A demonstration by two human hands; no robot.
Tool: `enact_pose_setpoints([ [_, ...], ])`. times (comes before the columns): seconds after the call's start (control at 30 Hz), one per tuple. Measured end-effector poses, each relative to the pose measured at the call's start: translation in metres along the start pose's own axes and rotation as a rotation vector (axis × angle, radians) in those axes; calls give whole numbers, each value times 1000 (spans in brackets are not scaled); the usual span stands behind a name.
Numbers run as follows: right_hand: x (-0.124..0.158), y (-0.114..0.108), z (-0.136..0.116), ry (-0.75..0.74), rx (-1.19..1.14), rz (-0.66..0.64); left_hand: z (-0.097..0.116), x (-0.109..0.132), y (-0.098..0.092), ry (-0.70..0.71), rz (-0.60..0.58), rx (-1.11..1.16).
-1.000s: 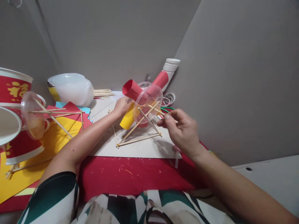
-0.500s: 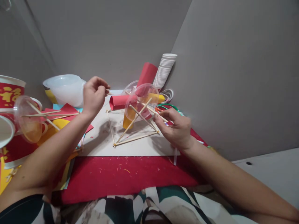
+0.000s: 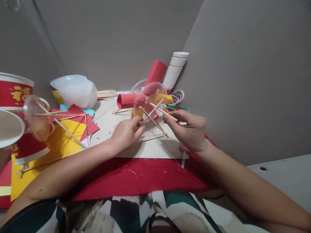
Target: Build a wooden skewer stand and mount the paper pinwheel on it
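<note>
A frame of thin wooden sticks [image 3: 152,118], joined at its corners, stands on a white board [image 3: 155,152]. Clear plastic lids [image 3: 161,90] sit at the frame's upper part. My left hand [image 3: 127,133] is closed round one of the frame's slanting sticks, with its fingertips partly hiding the grip. Between the thumb and fingers of my right hand [image 3: 187,127] is a light wooden stick [image 3: 171,115] that reaches toward the lid and the crossed sticks. An orange piece [image 3: 137,112] shows behind the left fingertips.
Red paper tubes [image 3: 129,101] and stacked white cups [image 3: 175,71] stand behind. Spare sticks [image 3: 107,94] lie near a translucent bowl [image 3: 75,92]. At left are patterned red buckets [image 3: 14,94], a second lid-and-stick frame [image 3: 86,129] and coloured paper [image 3: 60,137]. Grey walls enclose the back and right.
My left hand has come down and rightward from near the spare sticks to the frame and closed on it. My right hand stays on its stick. The view has shifted slightly.
</note>
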State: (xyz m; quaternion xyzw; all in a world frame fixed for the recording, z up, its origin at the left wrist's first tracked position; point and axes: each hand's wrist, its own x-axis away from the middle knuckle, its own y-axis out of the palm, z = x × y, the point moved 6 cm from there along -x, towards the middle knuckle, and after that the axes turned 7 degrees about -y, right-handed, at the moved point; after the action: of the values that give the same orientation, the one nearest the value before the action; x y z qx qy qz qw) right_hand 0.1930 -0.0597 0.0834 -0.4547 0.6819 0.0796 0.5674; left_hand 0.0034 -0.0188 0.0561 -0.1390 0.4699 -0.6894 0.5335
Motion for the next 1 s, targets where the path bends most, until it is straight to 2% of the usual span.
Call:
enact_pose_setpoints([
  [0.2,-7,-8,9,109,-150,-2,13,9,3,134,-9,19],
  [0.3,-14,-10,8,122,-190,-71,16,13,4,115,-41,-19],
  [0.47,-25,-11,2,123,-169,-258,17,10,5,71,-86,-102],
  [0.67,-39,-10,8,137,-99,-341,18,8,4,85,-87,-148],
  [0.73,-41,-9,6,89,-42,-361,19,8,4,94,-74,-149],
  [0.8,-40,-8,-2,-34,75,-356,19,7,3,102,-49,-145],
  [0.9,-37,-8,-16,-262,283,-285,18,4,2,107,-25,-125],
  [1.0,-33,-6,-21,-407,402,-230,15,2,3,98,-23,-114],
])
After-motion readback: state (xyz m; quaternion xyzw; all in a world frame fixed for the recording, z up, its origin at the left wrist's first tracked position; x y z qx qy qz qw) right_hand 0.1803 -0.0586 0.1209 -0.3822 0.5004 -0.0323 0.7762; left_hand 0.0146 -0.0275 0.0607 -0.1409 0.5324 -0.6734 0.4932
